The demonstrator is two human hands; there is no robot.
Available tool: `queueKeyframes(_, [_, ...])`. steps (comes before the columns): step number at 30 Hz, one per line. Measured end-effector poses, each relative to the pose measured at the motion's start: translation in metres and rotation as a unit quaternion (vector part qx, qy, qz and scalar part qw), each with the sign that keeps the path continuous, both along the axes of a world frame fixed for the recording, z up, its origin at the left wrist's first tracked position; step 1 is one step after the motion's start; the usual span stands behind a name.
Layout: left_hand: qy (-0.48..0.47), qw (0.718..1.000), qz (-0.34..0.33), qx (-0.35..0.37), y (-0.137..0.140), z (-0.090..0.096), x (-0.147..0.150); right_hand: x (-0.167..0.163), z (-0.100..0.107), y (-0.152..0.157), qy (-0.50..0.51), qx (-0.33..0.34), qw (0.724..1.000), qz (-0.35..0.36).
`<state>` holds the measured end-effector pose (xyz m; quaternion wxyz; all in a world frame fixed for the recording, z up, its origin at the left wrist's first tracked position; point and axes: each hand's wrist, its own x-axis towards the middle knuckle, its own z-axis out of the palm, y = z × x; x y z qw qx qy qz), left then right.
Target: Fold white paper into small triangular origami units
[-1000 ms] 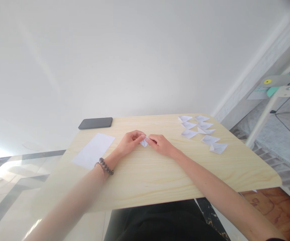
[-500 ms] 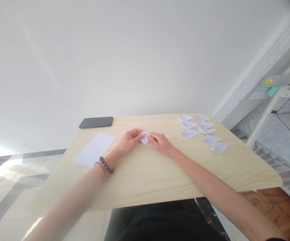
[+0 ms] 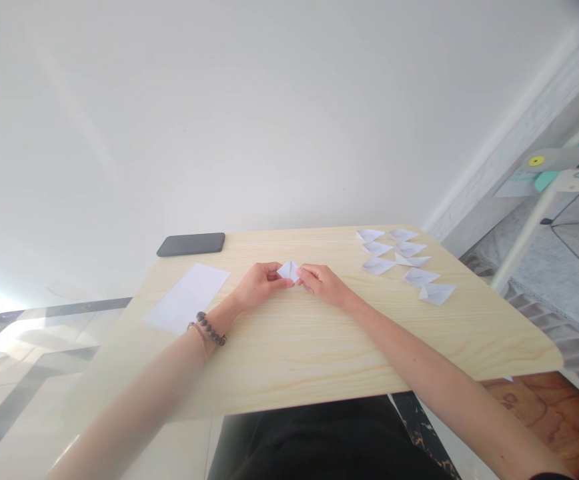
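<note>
Folded paper (image 3: 288, 271), small and white with a crease down its middle, is held between the two hands over the middle of the table (image 3: 289, 353). The left hand (image 3: 262, 283) grips its left side, thumb along the lower edge and the other fingers (image 3: 272, 267) curled behind. The right hand (image 3: 325, 285) pinches the opposite side, its fingers bent in toward the palm and nearly closed around the edge. Whether the piece touches the wood beneath cannot be told.

A dark beaded bracelet (image 3: 212, 330) and a thinner band (image 3: 200, 338) circle the left wrist. Just beside that forearm lies a flat white sheet (image 3: 187, 298), and beyond it, at the far left corner, a dark phone-like slab (image 3: 191, 244).

Eight folded white pieces (image 3: 378, 266) sit toward the far right of the pale wood-grained top, in two uneven rows, some touching or overlapping.

Behind the table rises a plain white wall (image 3: 269, 120). To the right stands a pale metal frame (image 3: 524, 233) with a yellow dot; light tiled floor (image 3: 184, 443) shows below, and black clothing (image 3: 319, 440) covers the person's lap.
</note>
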<state>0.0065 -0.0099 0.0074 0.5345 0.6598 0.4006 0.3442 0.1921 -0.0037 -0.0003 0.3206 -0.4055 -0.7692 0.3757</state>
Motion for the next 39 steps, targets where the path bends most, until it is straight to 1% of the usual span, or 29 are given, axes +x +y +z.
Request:
queueKeyframes(3, [-0.010,1.000,0.006,-0.014,-0.001,0.002,0.001,0.000,-0.001,0.000,0.000,0.019,1.000,-0.006])
queueKeyframes(6, [-0.007,1.000,0.013,0.000,-0.001,0.003,0.002,-0.001,-0.001,0.000,-0.002,0.044,0.999,-0.015])
queueKeyframes(9, [-0.002,1.000,0.012,0.015,0.002,0.002,0.001,-0.002,0.000,-0.001,-0.012,0.069,0.998,-0.008])
queueKeyframes(13, [-0.004,1.000,-0.014,0.015,0.006,0.000,-0.002,-0.002,0.001,-0.002,-0.022,0.055,0.998,0.023])
queueKeyframes(15, [-0.006,1.000,-0.016,0.011,0.006,0.000,-0.003,-0.002,0.001,-0.002,-0.020,0.049,0.998,0.023])
queueKeyframes(18, [-0.030,0.999,0.007,0.009,0.006,0.001,0.000,-0.001,0.001,-0.001,-0.017,0.061,0.998,0.007])
queueKeyframes(20, [-0.060,0.998,0.033,0.013,0.005,0.001,0.003,-0.001,0.001,-0.001,-0.026,0.080,0.996,0.003])
queueKeyframes(22, [-0.069,0.995,0.065,0.026,0.006,0.000,0.004,-0.001,0.001,-0.001,-0.045,0.105,0.993,0.005])
queueKeyframes(25, [-0.029,0.994,0.094,0.050,0.006,0.001,0.002,-0.002,0.001,-0.001,-0.076,0.152,0.985,0.006])
queueKeyframes(28, [0.007,0.994,0.092,0.057,0.004,0.002,0.001,-0.002,0.000,-0.001,-0.085,0.183,0.979,-0.013])
queueKeyframes(33, [0.024,0.993,0.075,0.091,0.000,0.002,0.006,-0.003,-0.001,-0.002,-0.060,0.186,0.980,-0.036])
queueKeyframes(39, [0.047,0.990,0.072,0.108,-0.004,0.004,0.008,-0.003,-0.001,-0.003,-0.038,0.193,0.979,-0.046])
